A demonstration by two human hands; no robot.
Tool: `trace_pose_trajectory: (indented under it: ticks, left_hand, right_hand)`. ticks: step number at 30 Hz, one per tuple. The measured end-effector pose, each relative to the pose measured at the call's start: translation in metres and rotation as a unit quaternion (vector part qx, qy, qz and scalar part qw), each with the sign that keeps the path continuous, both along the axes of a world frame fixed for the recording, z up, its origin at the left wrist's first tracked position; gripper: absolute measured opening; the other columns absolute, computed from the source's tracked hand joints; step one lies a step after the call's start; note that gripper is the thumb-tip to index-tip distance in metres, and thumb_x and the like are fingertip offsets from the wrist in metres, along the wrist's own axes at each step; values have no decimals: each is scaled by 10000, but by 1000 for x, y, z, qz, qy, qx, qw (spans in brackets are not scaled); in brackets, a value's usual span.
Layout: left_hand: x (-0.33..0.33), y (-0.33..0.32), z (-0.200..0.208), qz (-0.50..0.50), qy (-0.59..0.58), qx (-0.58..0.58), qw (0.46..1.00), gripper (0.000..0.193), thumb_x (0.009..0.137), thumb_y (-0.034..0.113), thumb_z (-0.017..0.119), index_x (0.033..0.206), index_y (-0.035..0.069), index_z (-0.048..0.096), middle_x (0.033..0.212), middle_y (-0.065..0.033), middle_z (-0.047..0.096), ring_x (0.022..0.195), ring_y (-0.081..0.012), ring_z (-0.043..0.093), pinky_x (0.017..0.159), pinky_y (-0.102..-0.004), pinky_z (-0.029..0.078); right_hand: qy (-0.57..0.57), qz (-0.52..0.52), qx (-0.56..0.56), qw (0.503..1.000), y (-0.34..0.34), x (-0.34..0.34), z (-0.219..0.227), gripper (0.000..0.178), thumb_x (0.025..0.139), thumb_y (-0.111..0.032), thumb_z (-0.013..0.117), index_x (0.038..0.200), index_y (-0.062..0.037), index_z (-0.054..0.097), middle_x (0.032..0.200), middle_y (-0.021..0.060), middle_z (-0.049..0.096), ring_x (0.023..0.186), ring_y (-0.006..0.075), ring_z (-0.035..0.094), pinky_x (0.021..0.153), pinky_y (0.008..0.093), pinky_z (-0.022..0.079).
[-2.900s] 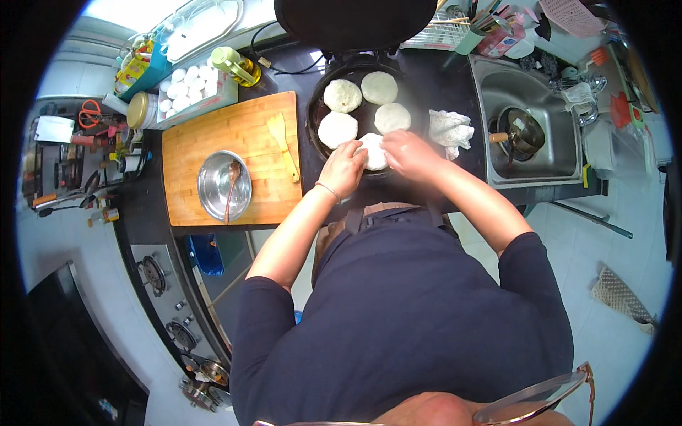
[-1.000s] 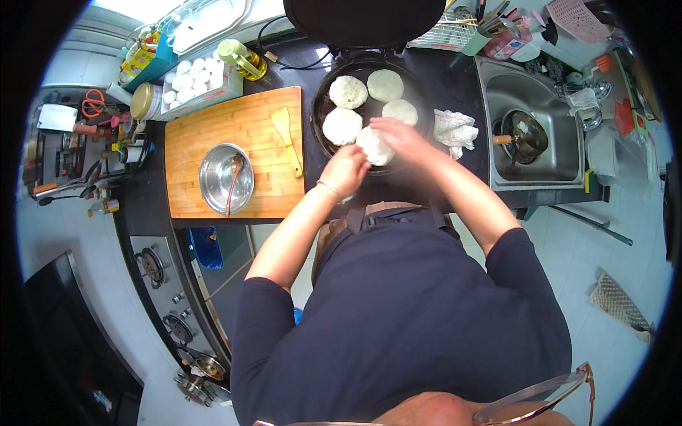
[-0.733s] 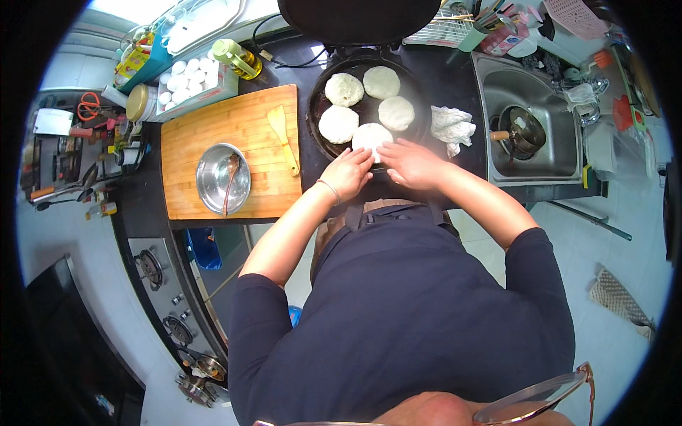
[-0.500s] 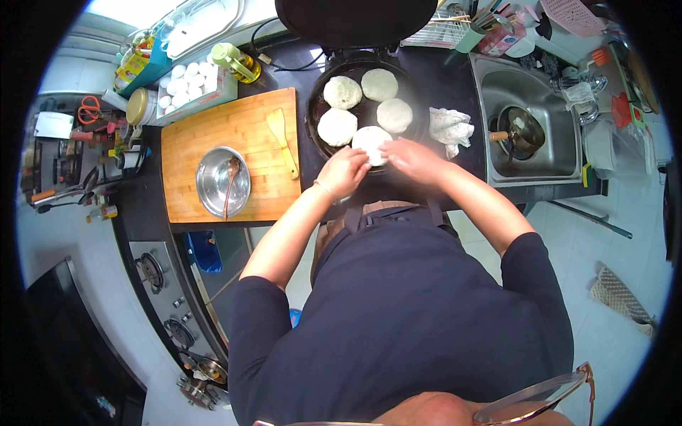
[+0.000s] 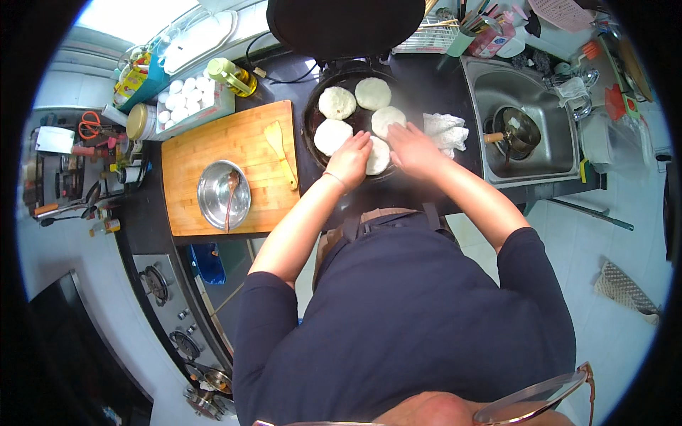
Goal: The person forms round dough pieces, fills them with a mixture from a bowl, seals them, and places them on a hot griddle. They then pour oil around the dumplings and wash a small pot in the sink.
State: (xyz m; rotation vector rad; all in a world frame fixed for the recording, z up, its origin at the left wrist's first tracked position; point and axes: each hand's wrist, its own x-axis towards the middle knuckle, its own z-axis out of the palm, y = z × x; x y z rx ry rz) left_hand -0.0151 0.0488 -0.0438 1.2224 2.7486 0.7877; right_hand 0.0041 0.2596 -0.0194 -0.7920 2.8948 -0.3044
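Note:
Several round, pale flat dough cakes [image 5: 337, 104] lie in a ring in the dark round electric griddle [image 5: 308, 121], whose black lid [image 5: 346, 28] stands raised behind. My left hand [image 5: 349, 163] lies with fingers stretched out at the left edge of the nearest dough cake [image 5: 378, 157], its fingertips close to the left-hand cake. On the other side, my right hand [image 5: 419, 152] has its fingers extended over that cake's right edge and against the cake at the right [image 5: 388, 119]. Neither hand grips anything. The griddle's front rim is partly hidden by my hands.
Left of the griddle lies a wooden cutting board [image 5: 185, 153] with a yellow spatula [image 5: 281, 154] and a metal bowl [image 5: 226, 220] holding a spoon [image 5: 232, 186]. A crumpled white cloth [image 5: 445, 133] is beside the griddle, before the sink [image 5: 486, 170]. Eggs [image 5: 186, 98] and an oil bottle [image 5: 241, 82] stand behind.
My left hand has moved up along the nearest cake's left side, its fingers now straighter. My right hand has shifted slightly right, fingers pointing up. The whole view has tilted a little.

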Motion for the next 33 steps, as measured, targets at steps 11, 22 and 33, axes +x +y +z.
trace_pose_trajectory:
  ticks: [11,22,33]
  left_hand:
    - [-37,33,4,-28,-119,-90,989,339,775,61,452,1097,-22,520,1187,-189,489,1140,-329,449,957,-407,381]
    - [-36,48,-19,-22,-81,-35,996,410,745,54,547,1144,-27,496,1212,-216,485,1137,-368,454,980,-427,363]
    - [-35,47,-35,22,29,-15,999,322,761,28,517,1075,-36,550,1175,-200,517,1104,-355,482,942,-389,392]
  right_hand:
    - [-120,-66,-124,983,14,-9,-2,364,855,-253,467,1086,19,538,1196,198,511,1146,322,467,1012,462,309]
    - [-15,-43,62,997,10,-23,-8,478,809,-257,498,1170,56,492,1256,203,463,1204,302,413,1050,401,262]
    - [43,-24,-11,999,10,-28,-23,422,762,-193,527,1118,34,525,1224,173,495,1202,289,418,1045,413,276]
